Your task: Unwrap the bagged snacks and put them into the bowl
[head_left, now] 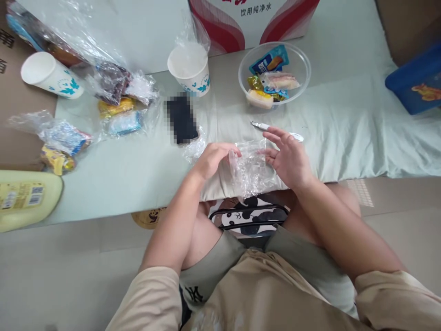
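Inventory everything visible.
Plastic bag: one, transparent, front centre
Utility knife: one, white, beyond bag
Plastic bowl: one, clear, upper centre
Snack packets: several, mixed, in bowl
Bagged snacks: several, mixed, left
Paper cups: two, white, upper left and centre
Blurred rectangle: one, black, left centre
Wrap: one, clear, below rectangle
Water carton: one, red and white, top
Panel: one, white, upper left
Cardboard: one, brown, left edge
Unclear objects: two, blue and brown, right
Labelled bottle: one, yellow, lower left
Tablecloth: one, green, middle
Panda print: one, monochrome, below tablecloth
Round item: one, tan, below tablecloth
Shirt: one, tan, bottom
Shorts: one, grey, bottom
Legs: two, bare, bottom
Left hand: one, bare, centre
Right hand: one, bare, centre
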